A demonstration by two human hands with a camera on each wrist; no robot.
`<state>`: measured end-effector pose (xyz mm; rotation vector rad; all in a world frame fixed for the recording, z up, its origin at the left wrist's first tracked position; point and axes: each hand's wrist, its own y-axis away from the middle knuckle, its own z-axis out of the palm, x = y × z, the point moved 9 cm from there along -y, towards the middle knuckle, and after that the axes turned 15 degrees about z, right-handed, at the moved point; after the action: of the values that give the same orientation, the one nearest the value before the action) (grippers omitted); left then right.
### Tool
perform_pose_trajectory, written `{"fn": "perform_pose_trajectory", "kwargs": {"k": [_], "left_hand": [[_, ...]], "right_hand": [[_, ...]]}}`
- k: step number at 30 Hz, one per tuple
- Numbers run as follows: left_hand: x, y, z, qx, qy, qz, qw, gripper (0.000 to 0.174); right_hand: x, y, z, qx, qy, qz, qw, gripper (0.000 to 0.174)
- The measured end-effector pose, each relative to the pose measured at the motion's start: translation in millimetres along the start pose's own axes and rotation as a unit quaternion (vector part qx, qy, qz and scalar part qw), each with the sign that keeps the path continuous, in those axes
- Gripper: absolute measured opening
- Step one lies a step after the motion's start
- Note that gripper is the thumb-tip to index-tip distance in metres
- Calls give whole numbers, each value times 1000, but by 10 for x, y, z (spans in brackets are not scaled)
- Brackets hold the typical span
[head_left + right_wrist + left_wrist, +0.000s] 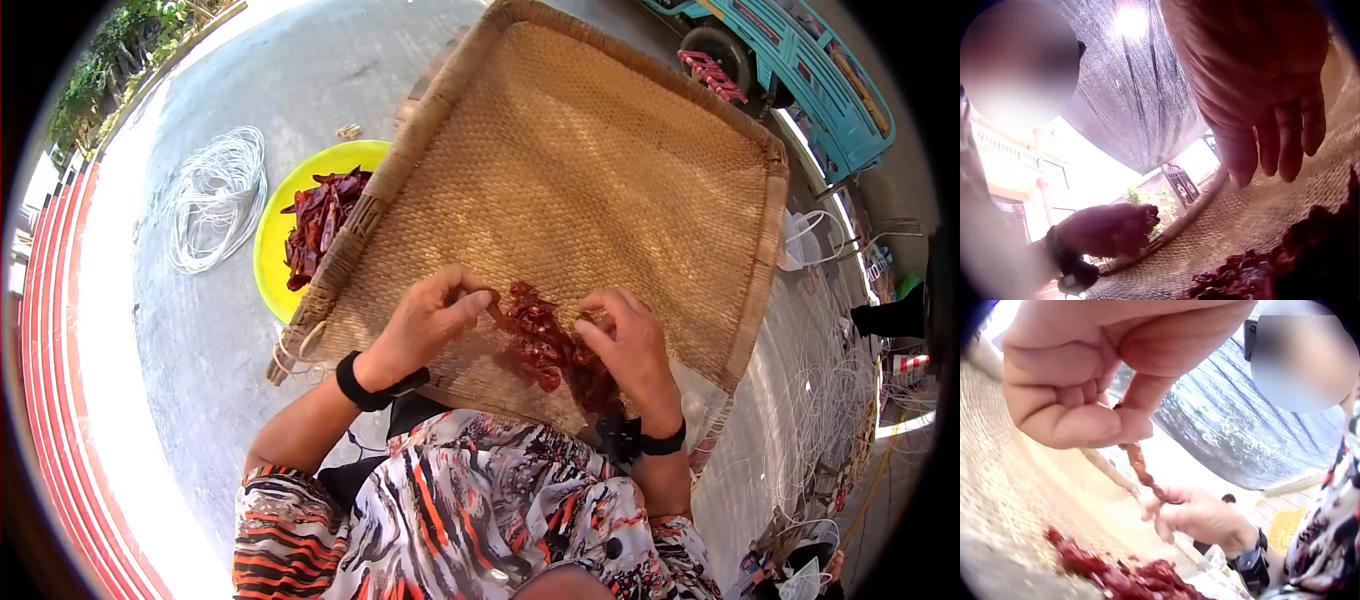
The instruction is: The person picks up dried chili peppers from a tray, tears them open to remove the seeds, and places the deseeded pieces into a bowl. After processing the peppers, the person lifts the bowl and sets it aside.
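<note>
My left hand [435,318] is over the near part of a large woven tray [600,170]. In the left wrist view its thumb and curled index finger pinch a thin, wrinkled dried red chili pepper [1139,465], which hangs down from them. The pepper's lower end overlaps the fingers of my right hand [1200,515] in that view. In the right wrist view the right hand's fingers [1289,144] hang loosely extended, with nothing seen between them. Below and between both hands lies a pile of dried red chilies [540,335], glossy and dark.
A yellow-green basin [272,250] holding more dried red chilies stands left of the tray, partly under its rim. Further left, a coil of white cord [212,200] lies on the concrete. A teal cargo vehicle [810,80] stands at the back right, and tangled white strands [815,400] lie at right.
</note>
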<state>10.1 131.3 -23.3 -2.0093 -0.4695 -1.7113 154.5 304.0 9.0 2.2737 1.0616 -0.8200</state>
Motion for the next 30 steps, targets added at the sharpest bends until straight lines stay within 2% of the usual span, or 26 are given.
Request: {"fn": "perform_pose_trajectory", "kwargs": {"k": [3,5,6,7,8,9,11,14,16,17,18,20,21,24,27,28,30], "left_hand": [[26,61,-761,194,17,5,981,17],[80,157,-1258,292,-34,4,956,16],[38,232,-1455,340,8,-16,940,22],[-2,292,-1664,388,11,5,922,26],[-49,364,-1807,434,16,25,901,31],[-38,375,-1804,424,19,30,905,35],[6,398,-1729,402,27,40,915,42],[129,279,-1189,291,-21,-9,956,39],[-16,213,-697,131,27,-17,991,31],[-12,199,-436,60,22,-24,998,30],[-5,189,-198,-11,16,-30,999,29],[176,160,180,-149,-39,15,988,29],[232,171,353,-216,-68,38,973,29],[195,169,653,-261,-14,38,965,31],[233,101,778,-291,-98,81,948,32],[243,92,816,-294,-113,102,944,33],[236,67,883,-296,-89,90,947,30]], "right_hand": [[380,-94,-391,135,83,19,987,22],[679,-179,-489,165,126,14,978,23],[754,-199,-507,179,150,13,972,24],[849,-243,-498,162,139,64,975,19],[906,-273,-461,149,150,68,975,16],[1005,-321,-413,136,161,71,975,14],[1151,-390,-317,114,141,84,980,12],[1200,-404,-300,95,84,100,987,11],[1101,-360,-323,96,86,95,987,11],[1008,-322,-351,128,126,33,983,13],[1031,-308,-353,99,91,71,988,13],[987,-235,-355,41,20,143,989,14],[922,-177,-374,36,11,137,990,17],[1044,-71,-303,30,-44,141,989,22],[1117,20,-208,-10,21,160,987,26],[1113,33,-187,2,53,141,989,26],[1096,46,-106,27,117,104,987,24]]}}
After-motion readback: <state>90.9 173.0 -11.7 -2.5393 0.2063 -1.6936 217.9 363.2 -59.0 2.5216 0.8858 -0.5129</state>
